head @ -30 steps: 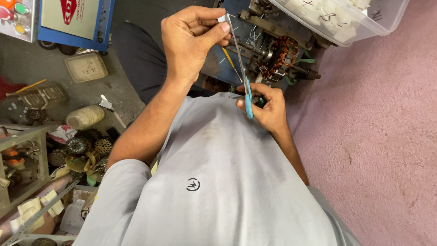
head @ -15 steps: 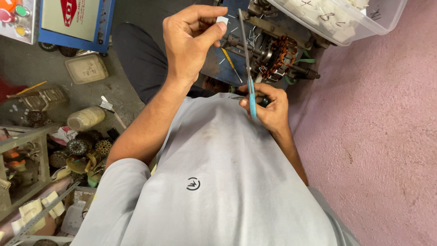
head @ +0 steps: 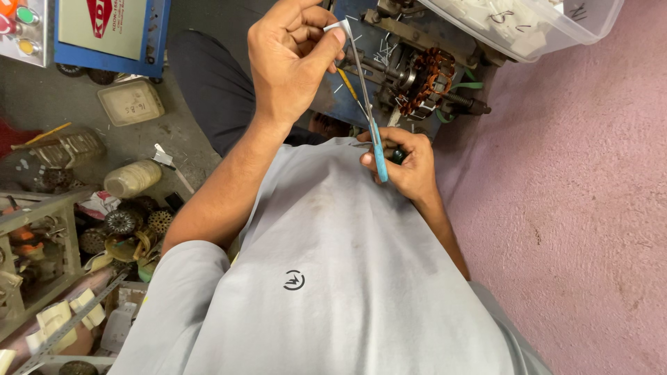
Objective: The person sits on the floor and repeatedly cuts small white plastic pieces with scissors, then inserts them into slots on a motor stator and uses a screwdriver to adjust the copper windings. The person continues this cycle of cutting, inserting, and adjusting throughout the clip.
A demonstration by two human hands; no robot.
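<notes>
White strip (head: pixel 338 28) now higher than a second ago, near top edge, pinched shut in left hand (head: pixel 288 59) fingertips. Scissors (head: pixel 368 104) still gripped closed-fisted by right hand (head: pixel 406 163) at blue handles, against grey shirt (head: pixel 333 278), blades up beside strip. Copper-wound motor (head: pixel 431 76) just beyond.

head view | looks steeply down over the grey shirt (head: pixel 333 278) | close | motor stator (head: pixel 431 80) beyond it

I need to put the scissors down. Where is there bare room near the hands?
The pink floor, beside the right hand and below the clear plastic bin, is bare. A smaller grey patch lies by the small square box. The motor stator and the parts shelf beside the left arm are crowded.
</notes>
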